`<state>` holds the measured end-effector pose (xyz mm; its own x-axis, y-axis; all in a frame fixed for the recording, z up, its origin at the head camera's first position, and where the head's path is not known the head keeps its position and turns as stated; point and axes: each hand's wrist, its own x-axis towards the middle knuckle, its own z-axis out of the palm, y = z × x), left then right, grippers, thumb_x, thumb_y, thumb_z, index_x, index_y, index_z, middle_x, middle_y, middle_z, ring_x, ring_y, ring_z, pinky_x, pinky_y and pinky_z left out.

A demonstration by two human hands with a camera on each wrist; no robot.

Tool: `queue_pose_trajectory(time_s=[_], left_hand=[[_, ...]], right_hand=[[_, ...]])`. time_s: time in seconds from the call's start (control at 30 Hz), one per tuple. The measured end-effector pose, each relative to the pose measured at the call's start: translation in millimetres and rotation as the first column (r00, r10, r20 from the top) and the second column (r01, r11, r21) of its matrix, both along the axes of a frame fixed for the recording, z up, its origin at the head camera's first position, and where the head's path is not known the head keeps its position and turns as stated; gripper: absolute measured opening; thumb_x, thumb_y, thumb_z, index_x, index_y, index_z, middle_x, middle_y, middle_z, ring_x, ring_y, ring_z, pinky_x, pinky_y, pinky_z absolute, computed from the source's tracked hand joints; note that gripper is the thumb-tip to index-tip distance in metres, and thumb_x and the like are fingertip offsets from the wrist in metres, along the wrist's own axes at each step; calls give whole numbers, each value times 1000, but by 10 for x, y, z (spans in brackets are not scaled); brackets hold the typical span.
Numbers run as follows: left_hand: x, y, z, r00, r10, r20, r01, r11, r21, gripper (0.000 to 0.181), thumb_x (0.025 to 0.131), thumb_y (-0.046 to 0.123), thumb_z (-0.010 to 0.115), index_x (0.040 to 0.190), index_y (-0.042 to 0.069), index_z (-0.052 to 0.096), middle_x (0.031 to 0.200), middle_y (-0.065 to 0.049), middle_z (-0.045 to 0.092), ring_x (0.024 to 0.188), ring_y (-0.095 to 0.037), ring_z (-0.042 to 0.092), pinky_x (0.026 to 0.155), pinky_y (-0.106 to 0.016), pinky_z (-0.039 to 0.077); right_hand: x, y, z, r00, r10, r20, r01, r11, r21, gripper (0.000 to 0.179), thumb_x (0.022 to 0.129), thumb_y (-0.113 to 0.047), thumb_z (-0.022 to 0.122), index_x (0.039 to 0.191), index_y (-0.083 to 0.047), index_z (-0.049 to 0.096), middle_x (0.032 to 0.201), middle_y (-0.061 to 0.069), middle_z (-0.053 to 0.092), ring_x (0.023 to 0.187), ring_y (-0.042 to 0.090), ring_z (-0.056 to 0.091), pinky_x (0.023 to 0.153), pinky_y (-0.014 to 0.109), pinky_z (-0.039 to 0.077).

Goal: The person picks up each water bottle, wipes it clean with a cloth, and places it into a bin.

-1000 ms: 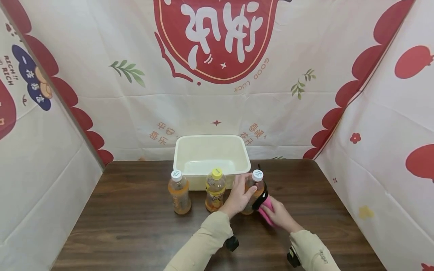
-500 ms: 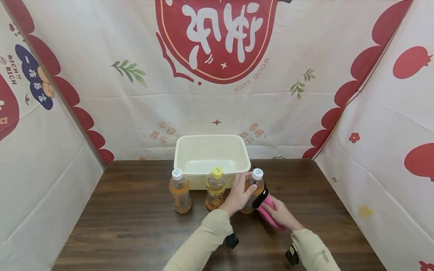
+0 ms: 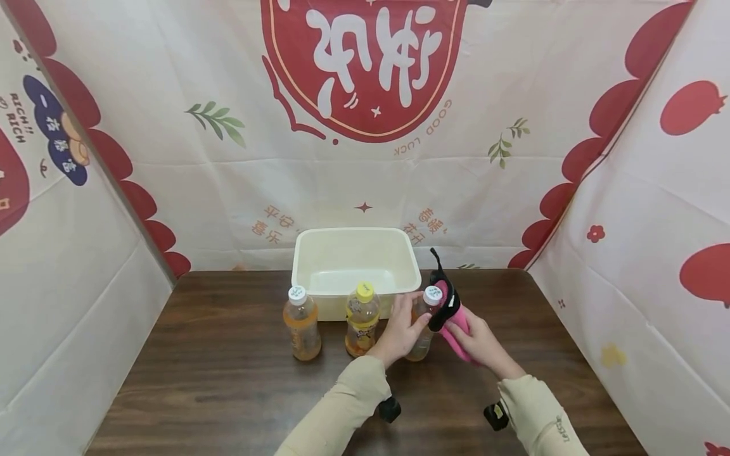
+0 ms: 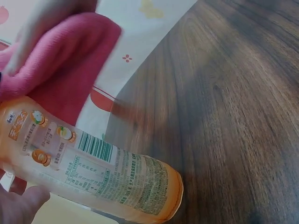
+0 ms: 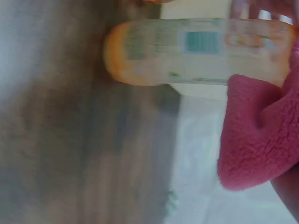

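Observation:
My left hand grips the right-hand bottle near its top, steadying it upright on the table. It is a clear plastic drink bottle with a white cap, an orange base and a printed label with a barcode. In my right hand is a fluffy pink cloth with a black strap. The cloth lies against the bottle's upper right side, close under the cap. In the right wrist view the pink cloth overlaps the bottle's upper part, and part of the left hand shows behind.
A white-capped bottle and a yellow-capped bottle stand to the left on the brown wooden table. Behind them sits a cream plastic basin. Printed cloth walls enclose the table at the back and sides.
My right hand has moved the pink cloth up the bottle's right side toward the cap, and its black strap now sticks up behind. The left hand and the bottle stay in place.

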<state>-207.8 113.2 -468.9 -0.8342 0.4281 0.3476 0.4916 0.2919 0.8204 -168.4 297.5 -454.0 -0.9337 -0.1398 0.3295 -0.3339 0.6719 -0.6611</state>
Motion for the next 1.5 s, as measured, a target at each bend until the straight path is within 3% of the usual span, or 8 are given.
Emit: queue_pose_trajectory(time_s=[0.13,0.33,0.43,0.67,0.77,1.0,1.3,1.5], left_hand=[[16,1,-7,1000,3,1,-3,1000,1,43,95,30,45,132,10,34,127,-11,34,118,-25,34,99,-43,32],[36,3,12,999,-6,-50,5,1000,-21,43,96,28,43,134,9,33,127,-13,35,116,-26,35,97,-41,34],[31,3,41,999,-1,-51,-3,998,-66,44,97,26,41,136,10,32,130,-14,35,117,-27,36,97,-42,35],[52,49,160,986,158,-59,-168,938,-302,61,85,59,47,135,25,39,129,-9,27,106,-25,33,78,-32,41],[45,54,177,981,188,-46,-192,928,-318,70,77,66,52,133,26,42,117,-7,30,97,-21,32,70,-26,38],[-6,-18,165,997,78,12,-75,983,-170,60,85,44,58,136,20,37,118,-5,39,106,-19,41,85,-33,42],[-12,-42,101,991,-28,-131,18,997,-74,46,91,26,55,131,8,40,124,-8,47,116,-18,46,97,-32,39],[19,-36,79,991,-45,-122,40,998,-45,43,92,24,52,129,6,40,124,-9,47,116,-19,46,97,-32,38]], right_hand=[[53,-7,-312,998,-62,5,62,997,-56,27,83,-5,62,109,3,57,82,11,64,72,8,55,64,28,47],[61,18,-843,968,-82,237,73,996,45,34,87,-16,61,113,4,56,94,12,65,84,18,59,73,32,47],[54,13,-941,961,-96,260,89,995,35,37,87,-18,60,117,3,55,100,13,64,90,20,59,79,36,47],[187,-82,-898,957,-93,277,91,996,19,33,87,-20,60,113,0,58,90,5,64,79,10,56,70,30,46],[235,-116,-878,956,-86,281,83,996,23,33,87,-20,61,113,-2,58,87,3,64,76,8,55,69,27,46],[237,-3,-583,982,-115,149,118,993,-13,32,84,-14,64,112,0,59,88,9,65,76,11,57,67,29,47],[39,77,85,997,3,-76,4,996,87,40,82,-8,65,120,2,55,112,19,60,90,22,58,77,43,49],[21,77,60,995,46,-91,-35,992,119,41,81,-6,66,119,3,54,103,16,63,85,15,58,72,36,50]])
